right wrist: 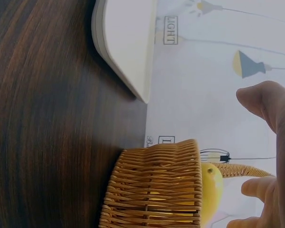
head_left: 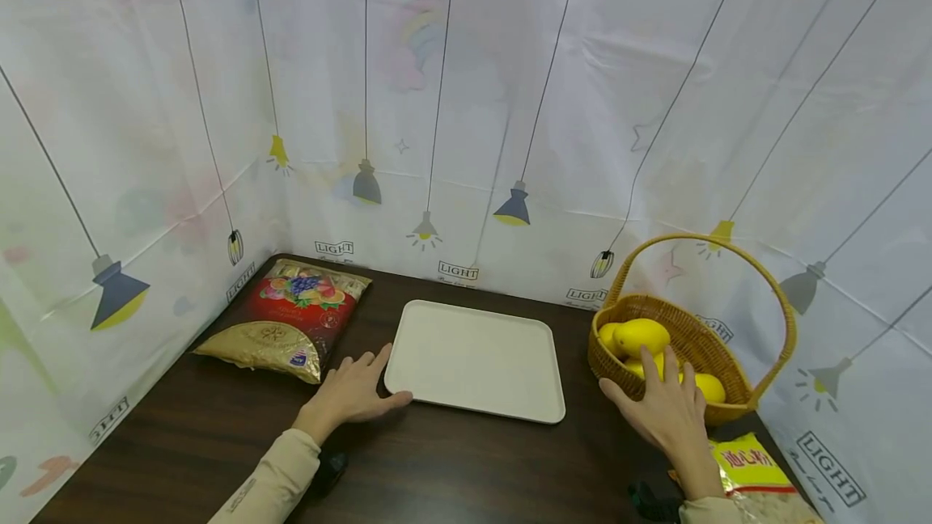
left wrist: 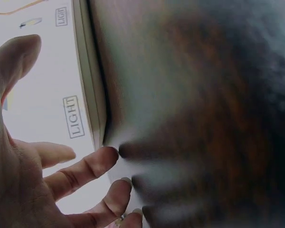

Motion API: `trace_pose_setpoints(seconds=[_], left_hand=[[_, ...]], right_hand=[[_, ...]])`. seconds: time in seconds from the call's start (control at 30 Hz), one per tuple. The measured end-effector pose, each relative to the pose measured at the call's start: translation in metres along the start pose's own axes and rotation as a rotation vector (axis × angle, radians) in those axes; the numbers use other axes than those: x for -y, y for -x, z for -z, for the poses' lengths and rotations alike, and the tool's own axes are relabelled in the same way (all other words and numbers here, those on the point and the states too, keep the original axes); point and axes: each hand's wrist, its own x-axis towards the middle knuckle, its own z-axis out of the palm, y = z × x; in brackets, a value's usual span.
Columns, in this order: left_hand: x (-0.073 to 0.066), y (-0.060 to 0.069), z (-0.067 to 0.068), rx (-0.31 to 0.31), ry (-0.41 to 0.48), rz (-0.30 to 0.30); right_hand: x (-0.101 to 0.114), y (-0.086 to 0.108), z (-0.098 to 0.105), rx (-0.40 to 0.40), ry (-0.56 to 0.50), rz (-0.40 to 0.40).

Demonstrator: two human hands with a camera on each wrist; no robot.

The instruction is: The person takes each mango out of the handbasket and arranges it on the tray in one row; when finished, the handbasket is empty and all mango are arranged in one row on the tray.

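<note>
A cream rectangular tray lies flat on the dark wooden table. By its near left corner is my left hand, fingers spread and thumb out; in the left wrist view its fingertips are low by the tabletop and nothing is held. On the right stands a wicker basket with a tall arched handle and several yellow lemons inside. My right hand reaches over the basket's near side with parted fingers. Whether those fingers touch a lemon cannot be told; none is lifted.
A red and gold bag with fruit pictures lies at the back left. A clear and yellow packet lies at the right, partly behind my right wrist. White curtains printed with lamps enclose the table.
</note>
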Motion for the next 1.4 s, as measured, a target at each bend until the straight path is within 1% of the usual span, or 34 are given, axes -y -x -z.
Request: trace_pose_setpoints(seconds=[0.13, 0.4, 0.57, 0.73, 0.8, 1.03, 1.23, 1.3, 1.4], left_hand=[[0.001, -0.002, -0.001, 0.02, 0.018, 0.003], [0.003, -0.005, -0.004, 0.026, 0.037, -0.038], [0.006, -0.006, -0.006, 0.046, 0.054, -0.03], [0.005, -0.006, -0.003, 0.069, 0.082, -0.022], [0.005, -0.005, -0.003, 0.072, 0.078, -0.018], [0.004, -0.007, -0.004, 0.058, 0.062, -0.012], [0.004, -0.009, -0.007, 0.053, 0.066, 0.001], [0.004, -0.009, -0.006, 0.058, 0.068, 0.007], [0.004, -0.008, -0.005, 0.065, 0.063, 0.005]], right_hand=[[-0.001, -0.002, 0.001, 0.012, -0.006, -0.002], [-0.002, -0.006, 0.001, 0.011, -0.003, -0.006], [-0.005, -0.01, 0.0, 0.006, 0.008, -0.006], [-0.01, -0.016, 0.001, 0.006, 0.006, -0.006], [-0.012, -0.019, 0.001, 0.008, 0.001, -0.01], [-0.021, -0.03, -0.003, 0.004, -0.011, -0.013], [-0.027, -0.046, -0.003, -0.024, -0.046, -0.011], [-0.028, -0.052, -0.003, -0.014, -0.06, -0.015], [-0.032, -0.061, -0.001, 0.028, -0.073, -0.033]])
